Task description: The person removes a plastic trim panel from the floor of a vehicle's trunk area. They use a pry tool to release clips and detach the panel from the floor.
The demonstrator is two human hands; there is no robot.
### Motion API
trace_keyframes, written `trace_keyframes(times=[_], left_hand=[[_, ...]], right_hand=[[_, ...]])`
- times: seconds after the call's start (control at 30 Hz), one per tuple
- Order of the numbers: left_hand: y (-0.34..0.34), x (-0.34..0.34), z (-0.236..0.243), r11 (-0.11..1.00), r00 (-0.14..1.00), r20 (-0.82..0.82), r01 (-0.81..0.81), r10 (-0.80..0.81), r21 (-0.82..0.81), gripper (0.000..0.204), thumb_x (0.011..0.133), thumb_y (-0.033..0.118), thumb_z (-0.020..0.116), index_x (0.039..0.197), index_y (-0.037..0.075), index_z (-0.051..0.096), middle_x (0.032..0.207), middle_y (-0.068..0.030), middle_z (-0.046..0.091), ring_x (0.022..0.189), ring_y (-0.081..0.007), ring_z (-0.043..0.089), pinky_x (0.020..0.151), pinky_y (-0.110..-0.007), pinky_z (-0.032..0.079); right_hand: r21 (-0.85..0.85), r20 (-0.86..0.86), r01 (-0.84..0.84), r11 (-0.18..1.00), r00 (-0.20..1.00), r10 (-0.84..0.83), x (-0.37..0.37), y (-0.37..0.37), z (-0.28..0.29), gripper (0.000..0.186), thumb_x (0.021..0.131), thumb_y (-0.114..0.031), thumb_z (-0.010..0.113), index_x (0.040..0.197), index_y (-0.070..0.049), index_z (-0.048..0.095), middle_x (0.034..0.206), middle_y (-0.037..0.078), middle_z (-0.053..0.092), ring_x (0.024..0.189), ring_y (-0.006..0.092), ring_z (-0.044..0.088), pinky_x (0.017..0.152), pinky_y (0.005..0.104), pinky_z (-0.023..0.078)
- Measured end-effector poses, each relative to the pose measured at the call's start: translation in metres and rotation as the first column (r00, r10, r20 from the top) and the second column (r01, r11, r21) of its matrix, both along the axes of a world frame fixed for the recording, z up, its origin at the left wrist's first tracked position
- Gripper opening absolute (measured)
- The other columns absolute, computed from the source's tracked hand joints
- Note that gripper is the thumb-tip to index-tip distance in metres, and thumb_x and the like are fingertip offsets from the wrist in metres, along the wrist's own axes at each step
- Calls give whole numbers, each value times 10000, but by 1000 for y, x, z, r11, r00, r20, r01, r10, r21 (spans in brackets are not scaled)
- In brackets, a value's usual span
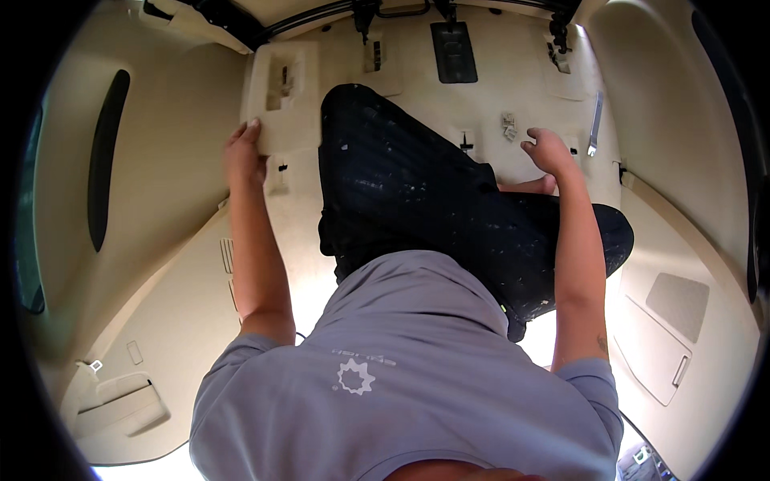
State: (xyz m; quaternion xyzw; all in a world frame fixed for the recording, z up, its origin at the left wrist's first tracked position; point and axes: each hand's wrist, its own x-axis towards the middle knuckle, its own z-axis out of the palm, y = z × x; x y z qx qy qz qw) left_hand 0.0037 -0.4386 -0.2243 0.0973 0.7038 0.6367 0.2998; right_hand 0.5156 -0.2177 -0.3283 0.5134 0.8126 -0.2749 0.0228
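Observation:
My left hand (245,152) grips the lower left corner of a beige trim panel (293,120), which has a recessed slot near its far end. The panel lies over the beige floor, beside my raised knee. On the other side, my right hand (550,152) hovers with its fingers apart and nothing in them. Just left of its fingertips sits a small cluster of pale clips (509,126). Farther right, a flat bluish metal pry tool (596,123) rests on the floor by the side wall.
I sit cross-legged in dark trousers (409,176) inside a beige-lined vehicle. A black rectangular plate (454,52) is set into the floor ahead. Recesses with metal fittings, such as the right one (559,58), and black seat framework (321,14) line the far edge. Curved side walls enclose both sides.

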Motion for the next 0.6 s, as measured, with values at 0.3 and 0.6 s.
trace_keyframes(times=[0.3, 0.6], left_hand=[[84, 177, -33, 910, 854, 332, 326, -400, 257, 235, 985, 139, 569, 1152, -23, 603, 1024, -88, 678, 926, -177, 660, 834, -307, 541], [115, 296, -61, 669, 604, 328, 513, -726, 537, 366, 975, 142, 601, 1297, -13, 523, 1174, -85, 643, 1082, -162, 610, 945, -303, 474]], right_hand=[[-134, -299, 143, 981, 938, -177, -11, 7, 4, 445, 929, -365, 592, 1153, 14, 660, 1132, 244, 657, 1093, 380, 611, 930, 431, 485], [-728, -640, -244, 640, -92, -763, -25, 11, 51, 516, 947, -327, 643, 1270, 40, 479, 1182, 111, 626, 1062, 231, 631, 910, 374, 532]])
